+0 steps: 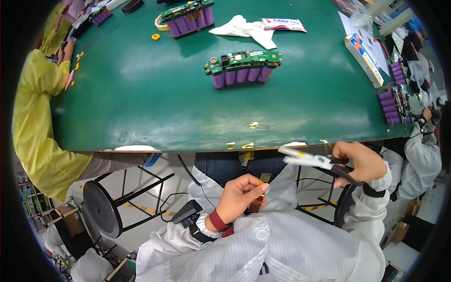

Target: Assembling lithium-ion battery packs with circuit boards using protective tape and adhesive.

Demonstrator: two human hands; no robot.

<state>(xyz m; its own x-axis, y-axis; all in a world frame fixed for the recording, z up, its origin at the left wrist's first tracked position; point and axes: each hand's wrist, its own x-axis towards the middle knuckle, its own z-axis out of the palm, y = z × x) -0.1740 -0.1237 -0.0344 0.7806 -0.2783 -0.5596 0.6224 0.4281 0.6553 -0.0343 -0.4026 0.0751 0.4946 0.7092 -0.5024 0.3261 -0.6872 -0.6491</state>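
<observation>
Close to my body, below the table's front edge, my left hand pinches a strip of amber, see-through tape between thumb and fingers. Part of the strip is hidden behind the fingers. My right hand is wrapped around the black handles of a pair of scissors. The scissors' pale blades point left, slightly parted, and are apart from the tape. Beyond my hands, a battery pack of purple cells, topped by a green circuit board, stands on the green table.
Another purple battery pack stands farther back beside a tape roll. A white cloth and a tube lie nearby. More packs and a narrow box are at right. A yellow-sleeved person sits left, near a stool.
</observation>
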